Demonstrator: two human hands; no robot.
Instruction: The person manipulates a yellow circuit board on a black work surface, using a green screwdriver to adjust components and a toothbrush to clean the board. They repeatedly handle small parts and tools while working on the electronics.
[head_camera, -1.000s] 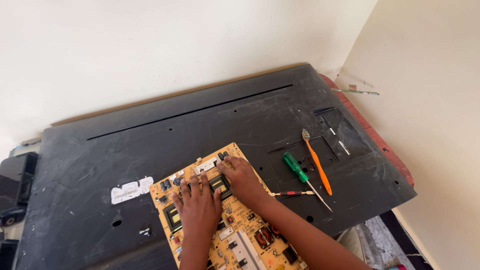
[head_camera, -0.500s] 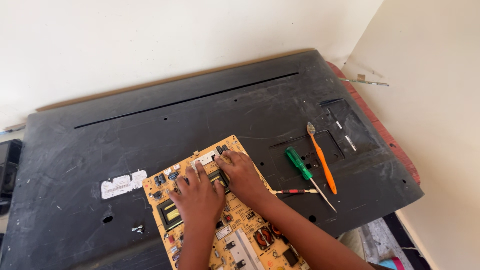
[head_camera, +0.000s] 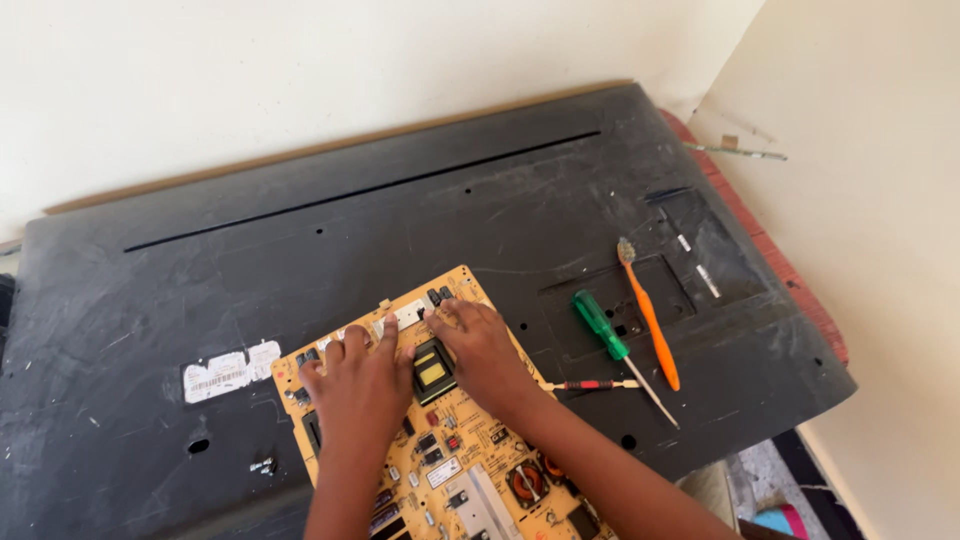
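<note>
Both hands lie flat on a yellow circuit board (head_camera: 440, 440). The left hand (head_camera: 358, 388) is spread palm down over the board's far left part, fingers loose and gripping nothing. The right hand (head_camera: 478, 345) rests beside it, fingertips curled down onto the parts near the board's far edge; whether it pinches anything I cannot tell. A black and yellow transformer (head_camera: 432, 368) sits between the two hands.

The board lies on a large black panel (head_camera: 300, 250), close to its near edge and a little left of the middle. To the right of the hands, on the same panel, lie a green-handled screwdriver (head_camera: 610, 342), an orange toothbrush (head_camera: 650, 320) just beside it, and a thin red and black tool (head_camera: 590, 385) touching the screwdriver's shaft. A white sticker (head_camera: 230, 368) sits toward the panel's left edge, well apart from the board.
</note>
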